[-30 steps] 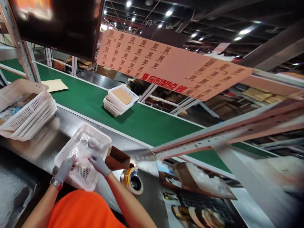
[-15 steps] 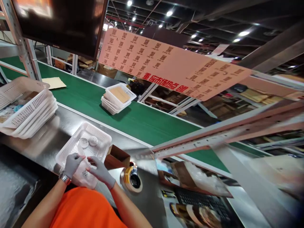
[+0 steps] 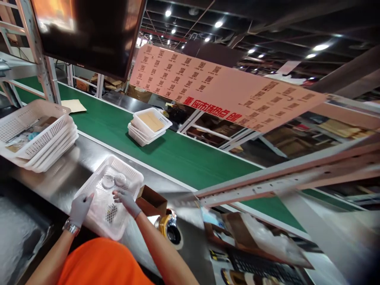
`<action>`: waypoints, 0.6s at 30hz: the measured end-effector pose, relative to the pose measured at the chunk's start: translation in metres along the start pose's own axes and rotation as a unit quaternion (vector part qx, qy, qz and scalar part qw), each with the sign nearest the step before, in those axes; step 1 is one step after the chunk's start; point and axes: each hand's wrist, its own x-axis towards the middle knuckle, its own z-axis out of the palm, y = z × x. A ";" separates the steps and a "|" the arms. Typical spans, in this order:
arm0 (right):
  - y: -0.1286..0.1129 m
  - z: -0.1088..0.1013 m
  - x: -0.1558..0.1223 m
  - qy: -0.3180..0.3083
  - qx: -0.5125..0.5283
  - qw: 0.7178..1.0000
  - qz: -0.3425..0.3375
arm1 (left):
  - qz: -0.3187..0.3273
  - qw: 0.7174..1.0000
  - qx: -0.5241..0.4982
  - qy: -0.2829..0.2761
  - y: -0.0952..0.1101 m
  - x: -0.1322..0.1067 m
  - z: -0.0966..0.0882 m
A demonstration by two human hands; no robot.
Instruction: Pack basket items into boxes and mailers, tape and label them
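Observation:
A white perforated plastic basket [image 3: 134, 172] sits on the metal bench in front of me. Two round white discs [image 3: 120, 179] lie side by side near its far end. Crumpled clear plastic, apparently a bag [image 3: 100, 202], spreads across the basket's near half. My left hand [image 3: 79, 209], in a thin grey glove, is at the basket's left side, thumb and fingers pinched at the edge of this plastic. Over the basket's right part is my gloved right hand [image 3: 127, 201], its fingers slightly curled and apart, with nothing visible in them.
Right of the basket are an open cardboard box [image 3: 152, 201] and tape rolls [image 3: 172, 231]. Stacked baskets [image 3: 49, 152] stand at the left. More baskets [image 3: 145, 136] rest on the green conveyor [image 3: 190, 162]. A slanting metal beam [image 3: 267, 178] and a keyboard [image 3: 264, 267] are at the right.
My hands have moved apart from close together over the basket, the left one toward the left rim. The right hand has risen slightly toward the discs. The whole view has shifted a little.

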 end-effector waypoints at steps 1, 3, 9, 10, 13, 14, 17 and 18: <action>-0.001 -0.001 0.012 0.018 -0.063 0.998 -0.008 | 0.002 1.000 0.010 0.008 -0.001 0.000 -0.005; -0.007 0.001 0.039 0.047 -0.160 0.986 -0.021 | 0.002 1.000 0.021 0.019 -0.001 0.000 -0.012; -0.029 0.017 0.108 -0.021 -0.284 0.958 -0.015 | 0.013 1.000 -0.006 -0.005 -0.011 -0.003 -0.024; -0.031 0.021 0.114 -0.031 -0.296 0.955 -0.010 | 0.016 1.000 -0.011 -0.014 -0.014 -0.004 -0.025; -0.033 0.031 0.121 -0.033 -0.304 0.952 0.008 | 0.015 0.999 -0.027 -0.030 -0.018 -0.003 -0.029; -0.032 0.034 0.120 -0.024 -0.286 0.958 0.015 | 0.014 0.999 -0.031 -0.030 -0.018 -0.001 -0.030; -0.030 0.032 0.113 0.013 -0.208 0.977 0.040 | 0.016 0.998 -0.041 -0.042 -0.015 0.006 -0.031; -0.030 0.028 0.109 0.026 -0.187 0.981 0.046 | 0.015 0.998 -0.044 -0.049 -0.014 0.010 -0.030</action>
